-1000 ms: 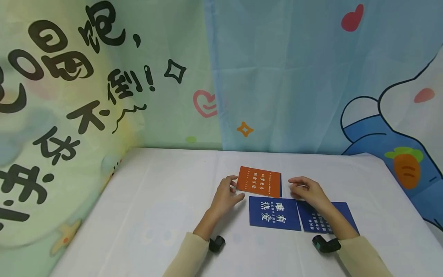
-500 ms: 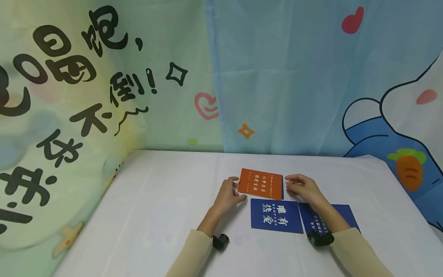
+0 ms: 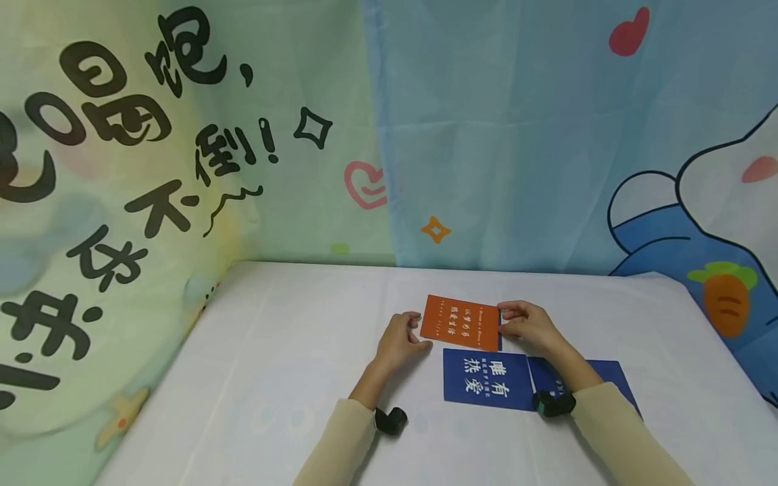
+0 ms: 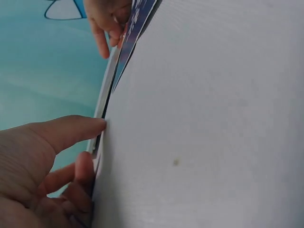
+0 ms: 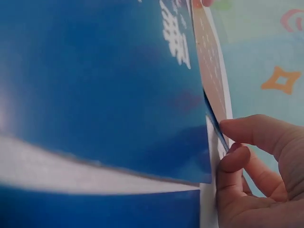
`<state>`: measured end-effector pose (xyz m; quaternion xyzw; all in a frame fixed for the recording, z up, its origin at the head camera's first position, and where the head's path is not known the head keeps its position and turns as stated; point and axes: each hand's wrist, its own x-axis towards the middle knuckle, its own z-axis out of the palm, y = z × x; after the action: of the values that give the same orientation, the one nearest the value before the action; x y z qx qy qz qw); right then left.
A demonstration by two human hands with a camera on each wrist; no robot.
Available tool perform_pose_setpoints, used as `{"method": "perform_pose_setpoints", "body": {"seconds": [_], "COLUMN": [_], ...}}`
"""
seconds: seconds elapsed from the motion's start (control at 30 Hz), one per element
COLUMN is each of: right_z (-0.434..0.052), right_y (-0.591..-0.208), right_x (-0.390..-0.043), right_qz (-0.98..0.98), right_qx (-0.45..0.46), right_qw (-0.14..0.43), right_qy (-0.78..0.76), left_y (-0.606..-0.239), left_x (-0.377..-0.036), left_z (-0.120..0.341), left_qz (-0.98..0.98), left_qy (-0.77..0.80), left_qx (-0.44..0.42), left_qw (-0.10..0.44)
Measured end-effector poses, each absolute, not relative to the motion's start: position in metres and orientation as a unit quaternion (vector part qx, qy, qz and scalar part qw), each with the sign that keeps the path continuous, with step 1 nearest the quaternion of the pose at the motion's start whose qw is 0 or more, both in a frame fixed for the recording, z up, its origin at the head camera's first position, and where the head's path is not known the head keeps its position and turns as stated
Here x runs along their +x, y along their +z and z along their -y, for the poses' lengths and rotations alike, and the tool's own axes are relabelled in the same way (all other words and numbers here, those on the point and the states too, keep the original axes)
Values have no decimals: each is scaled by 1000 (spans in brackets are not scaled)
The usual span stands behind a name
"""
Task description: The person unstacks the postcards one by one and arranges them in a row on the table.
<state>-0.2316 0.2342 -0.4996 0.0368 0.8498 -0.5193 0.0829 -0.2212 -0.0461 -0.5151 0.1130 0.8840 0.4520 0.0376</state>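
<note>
Since a second ago the right hand [image 3: 527, 324] has closed the gap to the orange card [image 3: 460, 322] and now pinches its right edge; the left hand [image 3: 398, 339] remains at the left edge, fingers curled against it. Judgement: the card is ready to be lifted. It lies mid-tabletop [image 3: 292, 337] over a blue card's edge, just behind the blue card [image 3: 488, 379]. Open room lies left and behind.
</note>
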Motion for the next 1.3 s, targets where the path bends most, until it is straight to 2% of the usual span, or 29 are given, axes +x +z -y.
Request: {"method": "perform_pose_setpoints", "body": {"seconds": [0.73,1.0,1.3], "right_z": [-236,-232,-233], "right_y": [-495,-495,-497], "right_x": [-237,-239,-238], "right_qz": [-861,-877,-873], "right_qx": [23,9,19], "right_qw": [97,80,99], "right_qy": [-498,-473,-477], "left_y": [-515,-516,-517], "left_x": [-232,-233,-230], "left_z": [44,45,46], "left_qz": [-900,-895,-893], "left_qy": [427,438,442], "left_qx": [82,79,77], "left_qw": [22,22,24]}}
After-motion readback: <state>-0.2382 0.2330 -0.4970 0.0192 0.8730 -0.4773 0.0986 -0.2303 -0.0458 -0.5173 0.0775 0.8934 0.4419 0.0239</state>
